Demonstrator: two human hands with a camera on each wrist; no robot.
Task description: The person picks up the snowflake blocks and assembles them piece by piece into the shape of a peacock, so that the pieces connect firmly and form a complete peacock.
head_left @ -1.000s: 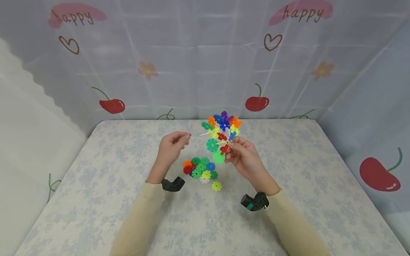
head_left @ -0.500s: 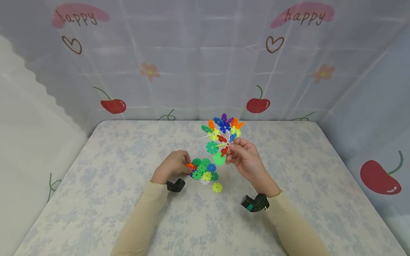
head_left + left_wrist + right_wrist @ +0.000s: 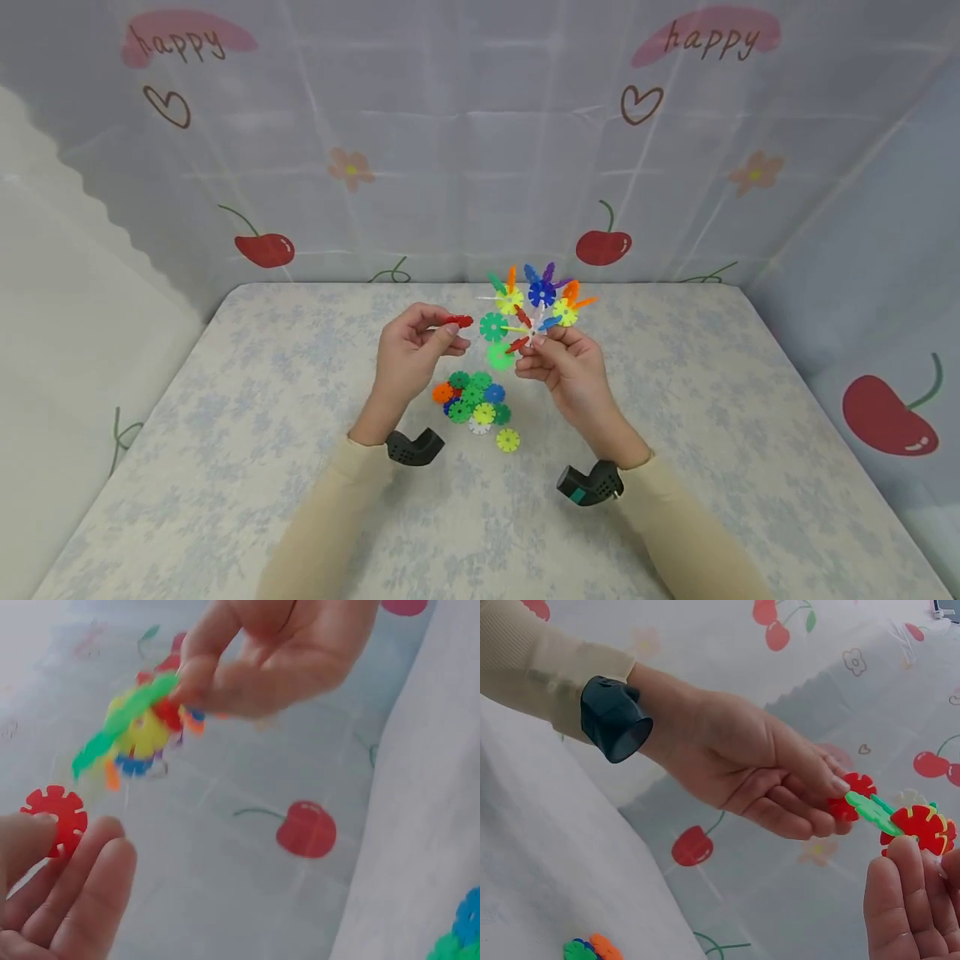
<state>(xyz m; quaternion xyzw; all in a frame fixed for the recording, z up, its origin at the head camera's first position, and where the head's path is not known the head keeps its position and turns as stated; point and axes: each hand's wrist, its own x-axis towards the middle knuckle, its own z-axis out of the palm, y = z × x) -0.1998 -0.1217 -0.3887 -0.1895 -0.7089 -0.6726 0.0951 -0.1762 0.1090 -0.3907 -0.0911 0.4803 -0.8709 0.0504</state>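
Observation:
Between thumb and fingers, my left hand (image 3: 411,354) pinches a red notched plastic disc (image 3: 461,321) above the table. The same red disc (image 3: 69,819) shows flat side on in the left wrist view. My right hand (image 3: 566,367) grips a cluster of interlocked notched discs (image 3: 542,293) in several colours, including blue, purple, orange, yellow, green and red. Fingertips and thumb hold it near its white centre, part of which they hide. A gap separates the red disc from the green discs on the cluster's left side. The cluster (image 3: 139,731) looks blurred in the left wrist view.
Below the hands, a pile of loose notched discs (image 3: 472,394) lies on the flower-patterned tablecloth (image 3: 225,467), mostly green. One yellow disc (image 3: 507,440) lies just in front of it. A curtain with cherries (image 3: 465,167) hangs behind the table.
My left hand went down to the pile, took a red disc and lifted it beside the cluster. My right hand has kept its grip and turned the cluster slightly.

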